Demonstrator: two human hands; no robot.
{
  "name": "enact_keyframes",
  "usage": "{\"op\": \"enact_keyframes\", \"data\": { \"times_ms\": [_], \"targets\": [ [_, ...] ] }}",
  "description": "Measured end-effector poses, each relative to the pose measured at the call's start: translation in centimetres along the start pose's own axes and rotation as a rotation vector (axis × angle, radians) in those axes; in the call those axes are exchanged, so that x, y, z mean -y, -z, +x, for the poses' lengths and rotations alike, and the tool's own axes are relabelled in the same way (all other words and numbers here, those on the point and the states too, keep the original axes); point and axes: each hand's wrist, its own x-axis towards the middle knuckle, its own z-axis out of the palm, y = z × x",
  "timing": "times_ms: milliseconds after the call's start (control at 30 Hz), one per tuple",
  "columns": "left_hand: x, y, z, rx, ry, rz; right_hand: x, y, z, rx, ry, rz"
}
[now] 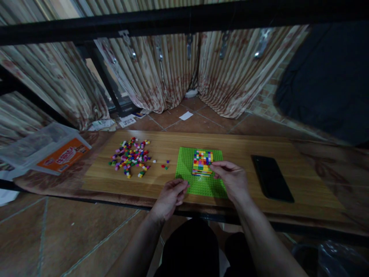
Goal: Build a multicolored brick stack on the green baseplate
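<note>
A green studded baseplate lies on the wooden board, bearing a low block of multicoloured toy bricks. My right hand reaches over the plate's right side, its thumb and forefinger closed at the right edge of the brick block. Whether a brick sits between those fingertips is hidden. Over the plate's front left corner is my left hand, thumb and forefinger pinched together. A small dark piece, too tiny to name surely, shows at its fingertips. Left of the plate, a few loose bricks lie apart from the pile.
A spread pile of small coloured bricks covers the left of the wooden board. To the right lies a black tablet-like slab. A clear plastic box with an orange label stands far left. A dark bar crosses overhead.
</note>
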Motion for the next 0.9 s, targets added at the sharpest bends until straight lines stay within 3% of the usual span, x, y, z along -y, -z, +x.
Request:
{"op": "enact_keyframes", "data": {
  "times_ms": [300,567,900],
  "targets": [
    [0.5,0.0,-0.2,-0.024,-0.030,0.028,-1.1,0.5,0.0,0.015,0.152,-0.163],
    [0.3,-0.5,-0.7,-0.064,-0.034,0.032,-1.2,0.6,-0.2,0.065,0.201,-0.096],
    [-1.2,-1.6,-0.4,-0.035,-0.052,0.067,-0.1,1.6,0.3,-0.139,0.047,0.057]
  ]
}}
